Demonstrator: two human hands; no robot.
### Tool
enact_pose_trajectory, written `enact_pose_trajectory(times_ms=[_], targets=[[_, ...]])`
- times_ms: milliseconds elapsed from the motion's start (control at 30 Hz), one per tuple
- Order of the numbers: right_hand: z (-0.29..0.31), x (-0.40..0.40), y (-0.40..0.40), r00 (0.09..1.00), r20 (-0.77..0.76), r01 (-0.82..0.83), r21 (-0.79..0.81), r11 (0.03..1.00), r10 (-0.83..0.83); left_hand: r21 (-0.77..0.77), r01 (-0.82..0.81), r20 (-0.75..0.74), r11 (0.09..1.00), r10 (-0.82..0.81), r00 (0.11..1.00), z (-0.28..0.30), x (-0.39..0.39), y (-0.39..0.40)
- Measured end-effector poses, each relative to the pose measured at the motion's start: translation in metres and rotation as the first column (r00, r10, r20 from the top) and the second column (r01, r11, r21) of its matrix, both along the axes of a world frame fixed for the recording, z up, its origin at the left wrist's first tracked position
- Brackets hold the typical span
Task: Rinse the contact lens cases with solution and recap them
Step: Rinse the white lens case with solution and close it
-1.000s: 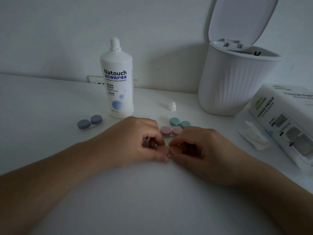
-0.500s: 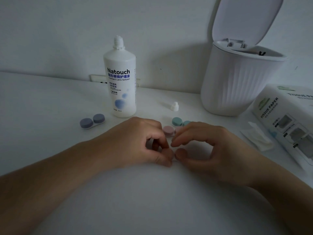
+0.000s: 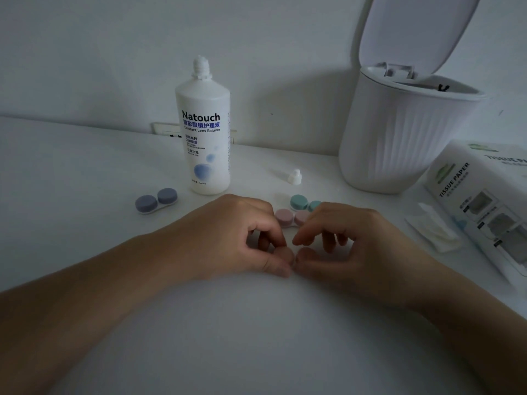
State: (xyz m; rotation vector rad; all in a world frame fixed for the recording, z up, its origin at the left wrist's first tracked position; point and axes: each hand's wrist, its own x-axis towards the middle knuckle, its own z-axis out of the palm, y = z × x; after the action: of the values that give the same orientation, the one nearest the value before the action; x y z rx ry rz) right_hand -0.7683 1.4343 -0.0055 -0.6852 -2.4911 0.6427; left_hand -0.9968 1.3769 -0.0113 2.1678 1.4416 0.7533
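Observation:
My left hand and my right hand meet at the table's middle. Between their thumbs and forefingers sits a small pinkish lens case, mostly hidden. The left hand pinches it. The right thumb and forefinger tips touch it from the right, with the other fingers arched above. Just behind the hands lie a capped pink case and a capped green case. A capped blue-grey case lies to the left. The white solution bottle stands uncapped at the back, its small cap lying to its right.
A white ribbed bin with its lid raised stands at the back right. A tissue paper pack lies along the right edge, with a folded tissue beside it. A wall runs close behind the table.
My right hand has lifted from lying flat to an arched pose, with only its thumb and forefinger tips at the case. My left hand has kept its pinch.

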Motion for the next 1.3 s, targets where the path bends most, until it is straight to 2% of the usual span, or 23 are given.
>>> enact_pose_trajectory(times_ms=[133,267,433,667,800,933,1167,1300], targets=[[-0.0012,-0.0010,-0.0002,0.999,0.028,-0.019,-0.018,1.000,0.020,0.006,-0.007,0.008,1.000,0.007,1.000,-0.0004,0.0001,0.0003],[-0.0005,0.0022,-0.0012,1.000,-0.009,-0.029,-0.050,0.998,0.028,0.012,-0.014,-0.002,1.000,0.014,1.000,-0.0005,-0.0006,0.0009],[0.0002,0.0007,-0.0001,0.997,0.056,0.042,0.053,0.998,-0.045,0.011,-0.005,-0.008,1.000,0.005,1.000,0.0002,-0.0001,0.0003],[0.0025,0.0008,-0.0013,0.998,0.057,0.009,0.033,0.999,-0.011,0.027,-0.016,-0.017,1.000,0.016,1.000,0.0003,-0.0001,0.0012],[0.0003,-0.0008,-0.0004,0.995,0.087,0.044,0.094,0.995,-0.052,0.011,-0.011,-0.027,1.000,0.011,1.000,0.0010,-0.0001,0.0015],[0.0011,-0.0004,-0.0036,0.995,0.097,0.002,0.154,0.988,-0.017,0.029,-0.030,-0.028,0.999,0.031,0.999,0.0010,0.0005,0.0009],[0.0004,-0.0008,-0.0013,0.994,0.099,0.029,0.141,0.990,-0.044,0.023,-0.029,-0.046,0.999,0.030,0.999,0.0011,-0.0001,0.0010],[-0.0006,-0.0023,-0.0034,0.994,0.108,-0.009,0.151,0.989,-0.008,0.010,-0.033,-0.034,0.999,0.033,0.999,0.0006,-0.0008,0.0016]])
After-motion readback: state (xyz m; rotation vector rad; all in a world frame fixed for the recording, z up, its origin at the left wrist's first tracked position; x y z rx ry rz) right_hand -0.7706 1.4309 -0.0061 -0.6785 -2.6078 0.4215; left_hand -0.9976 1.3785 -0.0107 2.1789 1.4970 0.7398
